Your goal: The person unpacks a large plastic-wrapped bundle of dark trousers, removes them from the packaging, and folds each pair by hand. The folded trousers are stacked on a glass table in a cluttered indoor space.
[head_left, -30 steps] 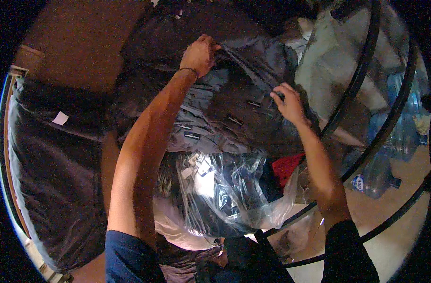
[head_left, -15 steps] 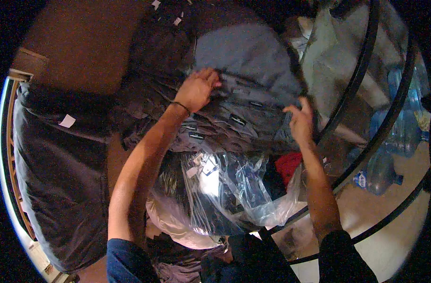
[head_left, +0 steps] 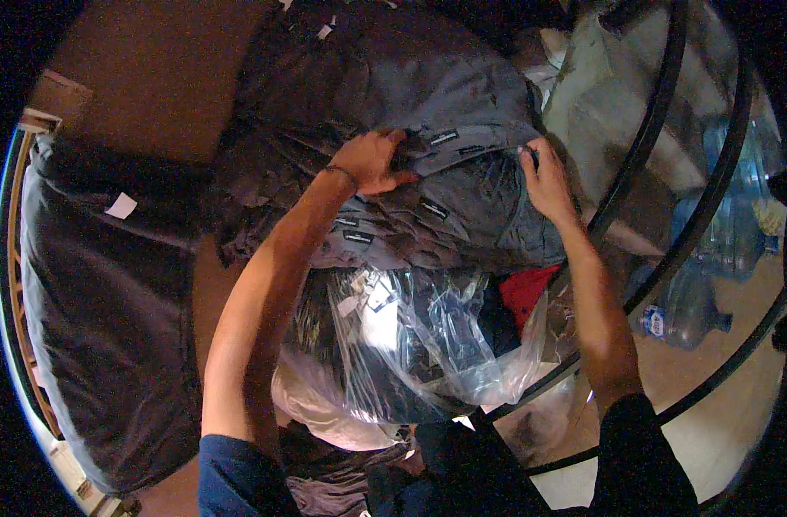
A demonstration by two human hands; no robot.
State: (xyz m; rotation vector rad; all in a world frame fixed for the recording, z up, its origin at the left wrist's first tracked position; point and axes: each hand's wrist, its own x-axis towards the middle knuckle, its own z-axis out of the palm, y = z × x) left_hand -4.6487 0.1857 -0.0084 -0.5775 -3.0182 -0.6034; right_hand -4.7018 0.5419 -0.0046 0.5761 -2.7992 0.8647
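A pile of dark grey garments (head_left: 445, 95) with small black labels lies in front of me. Between my two hands, the near edge of the topmost grey garment (head_left: 488, 140) is lifted a little, a label on it. My left hand (head_left: 372, 164), a dark band at its wrist, is closed on this edge at the left. At the edge's right end, my right hand (head_left: 544, 177) pinches the cloth between thumb and fingers. Below the lifted edge, more labelled garments (head_left: 411, 233) show in folds. The fingertips of the left hand are partly lost in the dark cloth.
Nearer me stands a clear plastic bag (head_left: 445, 345) with dark and red things inside. A dark cloth stack (head_left: 109, 319) with a white tag is at the left. Curved black bars (head_left: 648, 159) run along the right, with large water bottles (head_left: 687, 314) beyond.
Both hands have taken hold of the top garment's edge and lifted it. The right hand moved up and slightly left, from open to pinching. The lighter top surface has shifted into folds.
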